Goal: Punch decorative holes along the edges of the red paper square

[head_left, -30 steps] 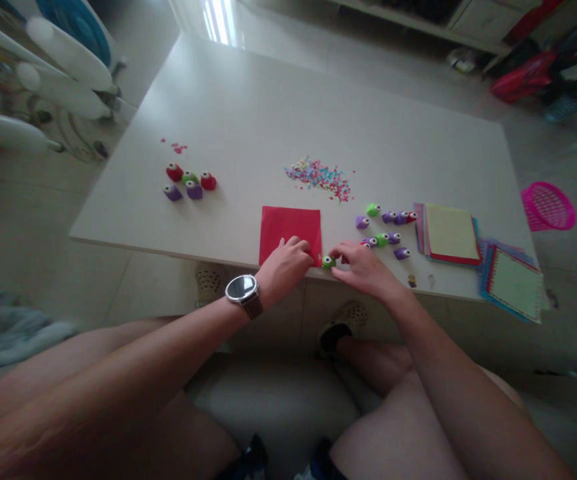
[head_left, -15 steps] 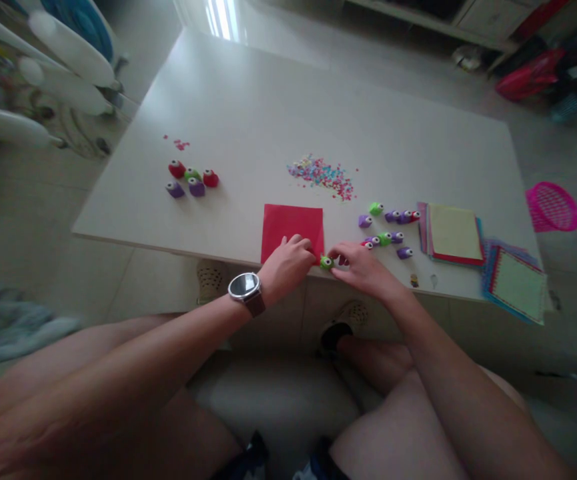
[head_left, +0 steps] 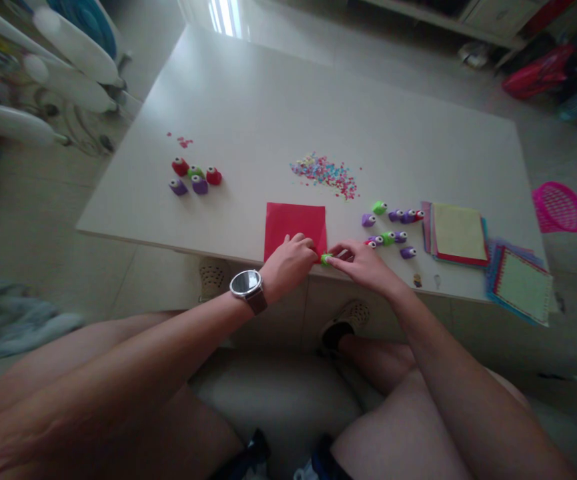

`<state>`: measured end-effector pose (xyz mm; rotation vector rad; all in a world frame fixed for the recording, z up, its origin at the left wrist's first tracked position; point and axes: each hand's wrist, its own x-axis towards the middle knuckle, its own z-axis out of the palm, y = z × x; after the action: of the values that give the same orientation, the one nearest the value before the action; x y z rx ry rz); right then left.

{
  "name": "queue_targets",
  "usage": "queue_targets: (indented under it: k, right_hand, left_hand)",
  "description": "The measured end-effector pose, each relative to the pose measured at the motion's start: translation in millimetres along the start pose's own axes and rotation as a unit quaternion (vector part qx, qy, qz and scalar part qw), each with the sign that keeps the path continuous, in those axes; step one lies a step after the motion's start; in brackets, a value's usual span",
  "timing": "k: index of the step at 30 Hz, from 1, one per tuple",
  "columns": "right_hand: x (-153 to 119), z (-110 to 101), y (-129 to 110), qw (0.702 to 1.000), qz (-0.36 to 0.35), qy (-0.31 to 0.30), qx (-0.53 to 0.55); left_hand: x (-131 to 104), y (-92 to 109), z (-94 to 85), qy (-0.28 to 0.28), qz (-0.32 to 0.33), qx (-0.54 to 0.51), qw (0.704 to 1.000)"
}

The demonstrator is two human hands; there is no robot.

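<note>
A square sheet of red paper point(head_left: 295, 223) lies at the table's near edge. My left hand point(head_left: 288, 267), with a watch on the wrist, rests over its lower right part, fingers curled and holding the sheet near its corner. At that corner sits a small green paper punch point(head_left: 326, 259) with a round eye. The thumb and fingers of my right hand point(head_left: 358, 263) are closed on this punch, partly covering it. Just beyond my right hand stand several similar punches in purple point(head_left: 408, 253), green point(head_left: 379, 207) and red point(head_left: 369, 245).
Colourful confetti point(head_left: 325, 173) lies past the sheet. Farther left is a group of red, green and purple punches point(head_left: 199, 185) beside red paper bits point(head_left: 184, 142). On the right are two stacks of coloured paper point(head_left: 461, 231), point(head_left: 523, 283) and a pink basket point(head_left: 561, 207) beyond the table edge.
My right thumb has come over the top of the green punch, hiding more of it. The left hand stays on the red paper. The view has shifted slightly.
</note>
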<state>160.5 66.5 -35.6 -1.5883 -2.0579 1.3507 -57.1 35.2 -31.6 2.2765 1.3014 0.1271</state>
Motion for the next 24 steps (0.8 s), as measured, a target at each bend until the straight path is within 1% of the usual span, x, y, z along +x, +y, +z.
queue_targets:
  k: [8, 14, 16, 19, 24]
  right_hand:
    - [2, 1, -3, 1.0, -0.002, -0.003, 0.002]
    - [4, 0, -11, 1.0, 0.025, -0.002, -0.008]
    - [6, 1, -15, 0.999, 0.045, -0.002, -0.012]
    - [11, 2, -19, 0.997, 0.074, -0.004, -0.023]
    - [23, 6, -22, 0.991, 0.115, -0.002, -0.067]
  left_hand:
    - [-2, -2, 1.9, 0.013, 0.004, -0.021, 1.0]
    - [-3, 0, -6.8, 0.008, -0.008, -0.026, 1.0]
    - [-4, -1, -11.0, -0.005, 0.004, -0.028, 1.0]
    - [-6, -6, -15.0, -0.023, 0.041, -0.026, 0.999]
    - [-9, -16, -12.3, -0.039, 0.088, -0.014, 0.995]
